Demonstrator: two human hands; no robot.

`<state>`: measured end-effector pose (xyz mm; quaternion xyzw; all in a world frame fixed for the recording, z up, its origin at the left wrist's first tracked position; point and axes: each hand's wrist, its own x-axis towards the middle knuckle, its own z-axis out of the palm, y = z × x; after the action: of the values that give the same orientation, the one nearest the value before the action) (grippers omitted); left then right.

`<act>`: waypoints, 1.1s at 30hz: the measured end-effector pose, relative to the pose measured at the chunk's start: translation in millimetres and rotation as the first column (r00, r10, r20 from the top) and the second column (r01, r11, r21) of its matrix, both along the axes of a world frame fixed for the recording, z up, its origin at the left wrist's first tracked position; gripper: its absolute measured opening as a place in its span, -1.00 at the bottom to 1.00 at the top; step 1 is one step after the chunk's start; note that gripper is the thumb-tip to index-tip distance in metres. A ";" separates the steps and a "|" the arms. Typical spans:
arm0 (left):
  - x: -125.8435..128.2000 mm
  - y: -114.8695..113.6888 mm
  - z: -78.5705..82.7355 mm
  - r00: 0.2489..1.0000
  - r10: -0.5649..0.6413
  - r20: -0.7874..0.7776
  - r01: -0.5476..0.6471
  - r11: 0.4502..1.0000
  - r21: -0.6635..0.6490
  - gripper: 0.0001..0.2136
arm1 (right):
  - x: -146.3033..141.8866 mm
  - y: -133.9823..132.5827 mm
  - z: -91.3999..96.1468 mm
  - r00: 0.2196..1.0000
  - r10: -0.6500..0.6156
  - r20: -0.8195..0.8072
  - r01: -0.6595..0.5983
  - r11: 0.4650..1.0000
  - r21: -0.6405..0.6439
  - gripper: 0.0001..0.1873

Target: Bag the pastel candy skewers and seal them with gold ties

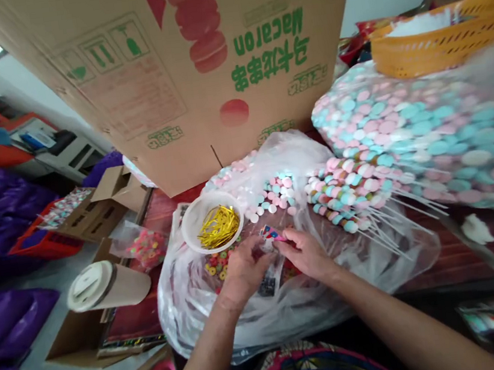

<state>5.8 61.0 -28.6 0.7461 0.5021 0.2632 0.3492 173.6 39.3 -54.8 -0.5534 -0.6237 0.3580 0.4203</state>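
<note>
In front of me, my right hand (307, 252) pinches a small printed packet (273, 234) with blue, red and pink on it. My left hand (245, 266) has its fingers closed at the packet's left side; what exactly they grip is hard to make out. Below them lies a dark printed piece (267, 286), perhaps part of the same packet. Just beyond my left hand stands a white bowl (188, 232) with gold twist ties (219, 226). Small coloured rings (213, 269) lie beside it. To the right rests a pile of skewered pink, blue and white candies (350, 186).
A clear plastic sheet (191, 313) covers the red tabletop (131, 323). A large macaron carton (201, 112) stands behind. Bagged candies (441, 135) and an orange basket (437, 41) fill the right. A lidded cup (123, 284) is at the left edge.
</note>
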 end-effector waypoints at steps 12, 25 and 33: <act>21.2 -0.8 25.2 0.978 -0.166 -0.127 0.172 0.984 0.043 -0.85 | 28.8 -11.0 23.7 0.998 0.009 0.066 -0.010 1.000 0.015 -0.73; 11.2 -13.2 5.5 0.985 -0.014 0.173 -0.010 0.990 0.138 -0.74 | 93.8 -14.6 38.4 0.763 -0.401 0.507 0.332 0.916 0.225 -0.65; -26.4 -11.3 5.6 0.998 -0.059 0.035 0.034 0.872 0.488 -0.82 | 169.0 -24.3 20.2 0.377 -0.357 0.855 0.083 0.932 0.353 -0.75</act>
<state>-20.6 49.8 -23.0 0.8151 0.3929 0.3909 0.1686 342.6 14.9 -34.6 -0.6781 -0.7103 -0.1416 0.1248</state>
